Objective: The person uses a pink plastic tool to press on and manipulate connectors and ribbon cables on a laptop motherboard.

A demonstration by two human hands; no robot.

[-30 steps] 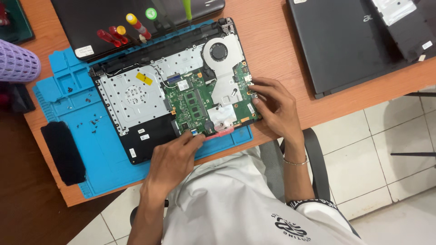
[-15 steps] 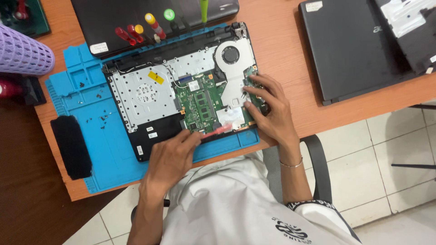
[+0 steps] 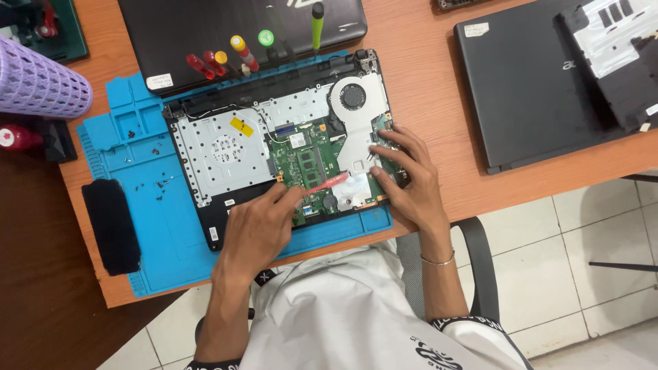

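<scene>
Blue mat (image 3: 147,205) bears opened laptop (image 3: 226,147); hands hide its lower edge.

Opened laptop base (image 3: 274,147), bottom cover off, lying flat and slightly skewed on a blue mat. Green circuit board (image 3: 308,161) exposed at centre, silver metal plate to its left with a small yellow sticker, round black fan (image 3: 353,96) at far right over a pale heat spreader. Red pry tool (image 3: 327,182), slim and flat, angled across the board's near edge, tip pointing right, pinched at its left end by the left hand (image 3: 257,229). Right edge of the board under the fingers (image 3: 391,147) of the right hand (image 3: 411,185).
</scene>
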